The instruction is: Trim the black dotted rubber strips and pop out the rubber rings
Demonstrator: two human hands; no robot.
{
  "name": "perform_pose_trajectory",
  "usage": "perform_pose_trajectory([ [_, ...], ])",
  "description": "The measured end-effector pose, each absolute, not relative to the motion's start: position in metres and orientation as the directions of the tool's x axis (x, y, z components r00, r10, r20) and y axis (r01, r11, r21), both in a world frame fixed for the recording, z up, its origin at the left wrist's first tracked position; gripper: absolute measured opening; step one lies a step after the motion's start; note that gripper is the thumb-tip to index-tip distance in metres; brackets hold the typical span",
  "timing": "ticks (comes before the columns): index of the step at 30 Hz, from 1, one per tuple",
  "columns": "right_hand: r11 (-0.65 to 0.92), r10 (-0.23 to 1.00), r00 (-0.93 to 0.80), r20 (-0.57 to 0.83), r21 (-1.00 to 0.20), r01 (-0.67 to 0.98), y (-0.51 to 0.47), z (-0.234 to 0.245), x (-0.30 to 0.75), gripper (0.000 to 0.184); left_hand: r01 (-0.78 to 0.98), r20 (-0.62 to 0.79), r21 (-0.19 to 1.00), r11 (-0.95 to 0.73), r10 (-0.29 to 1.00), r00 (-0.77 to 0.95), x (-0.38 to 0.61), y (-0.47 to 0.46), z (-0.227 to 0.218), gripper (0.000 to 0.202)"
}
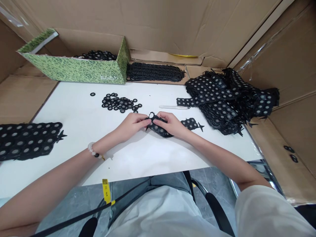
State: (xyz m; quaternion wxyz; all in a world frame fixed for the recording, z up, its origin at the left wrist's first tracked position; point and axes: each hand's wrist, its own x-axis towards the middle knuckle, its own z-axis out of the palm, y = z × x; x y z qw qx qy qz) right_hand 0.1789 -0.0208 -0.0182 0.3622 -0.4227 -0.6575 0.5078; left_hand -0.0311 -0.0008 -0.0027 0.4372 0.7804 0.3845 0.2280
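Both hands pinch one black rubber strip (161, 131) with rows of pale round discs, just above the white table. My left hand (135, 123) is closed on its left end, thumb on top. My right hand (170, 123) grips it close beside, thumb pressing near a ring that shows a white opening. The strip's tail (190, 124) reaches out to the right beneath my right wrist and ends in a star-shaped tip. Behind my left hand lies a loose pile of small black rings (120, 102). A white pen-like tool (174, 107) rests beyond my right hand.
A large heap of black strips (222, 98) covers the table's right side. More strips (29, 140) lie at the left edge. A green patterned box (81, 69) with black pieces stands at the back left, beside a stack of strips (155, 71). Cardboard walls surround the table.
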Motion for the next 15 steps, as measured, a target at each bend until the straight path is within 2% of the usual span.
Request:
perform_pose_trajectory([
  [3, 0.089, 0.945, -0.327, 0.029, -0.982, 0.169, -0.019, -0.019, 0.179, 0.029, 0.325, 0.073, 0.912, -0.249, 0.88, 0.469, -0.038, 0.011, -0.002, 0.041],
  [5, 0.057, 0.954, -0.3, 0.005, -0.985, 0.164, -0.019, -0.02, 0.179, 0.029, 0.275, 0.15, 0.936, -0.219, 0.956, 0.251, -0.05, 0.025, 0.001, 0.04],
  [7, 0.029, 0.956, -0.291, -0.019, -0.987, 0.16, -0.019, -0.019, 0.18, 0.029, 0.328, 0.249, 0.915, -0.236, 0.968, 0.001, -0.066, 0.041, 0.004, 0.045],
  [8, 0.012, 0.955, -0.294, -0.035, -0.988, 0.155, -0.02, -0.018, 0.18, 0.029, 0.459, 0.315, 0.849, -0.263, 0.948, -0.04, -0.074, 0.047, 0.004, 0.048],
  [9, -0.003, 0.954, -0.297, -0.048, -0.989, 0.149, -0.021, -0.017, 0.179, 0.028, 0.633, 0.372, 0.724, -0.273, 0.928, -0.025, -0.08, 0.052, 0.004, 0.05],
  [11, -0.004, 0.951, -0.305, -0.052, -0.988, 0.155, -0.022, -0.014, 0.18, 0.027, 0.849, 0.355, 0.47, -0.243, 0.932, 0.07, -0.089, 0.057, 0.0, 0.053],
  [13, 0.027, 0.946, -0.322, -0.036, -0.982, 0.189, -0.023, -0.011, 0.181, 0.026, 0.932, 0.265, 0.308, -0.191, 0.958, 0.109, -0.089, 0.056, -0.004, 0.055],
  [15, 0.041, 0.933, -0.357, -0.042, -0.975, 0.22, -0.024, -0.009, 0.183, 0.021, 0.954, 0.246, 0.248, -0.17, 0.963, 0.108, -0.083, 0.049, -0.006, 0.056],
])
